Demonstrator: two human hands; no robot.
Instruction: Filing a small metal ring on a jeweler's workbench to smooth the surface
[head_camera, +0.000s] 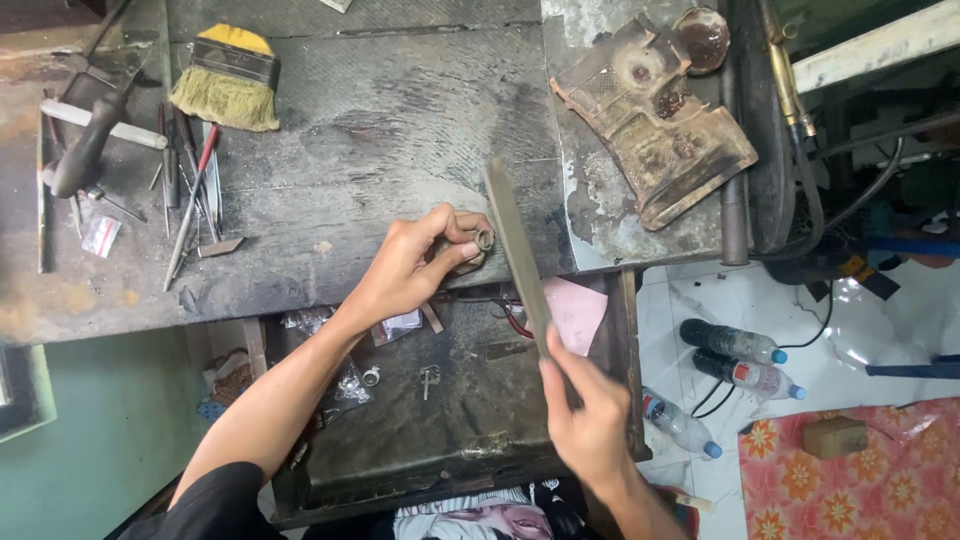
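Pinching a small metal ring (485, 240) between thumb and fingertips, the left hand (415, 265) braces it at the front edge of the scarred workbench (380, 130). The right hand (590, 415) is closed around the lower end of a long flat file (518, 250), whose blade slants up past the ring and touches it (or very nearly). Below both hands an open drawer (430, 430) holds small metal parts and plastic bags. A yellow-handled brush (228, 80) lies far back on the bench, well apart.

Filing a ring at the bench
Left hand (415, 265) pinches a small ring (485, 240) against the bench edge; right hand (590, 420) holds a flat file (517, 245) touching it.
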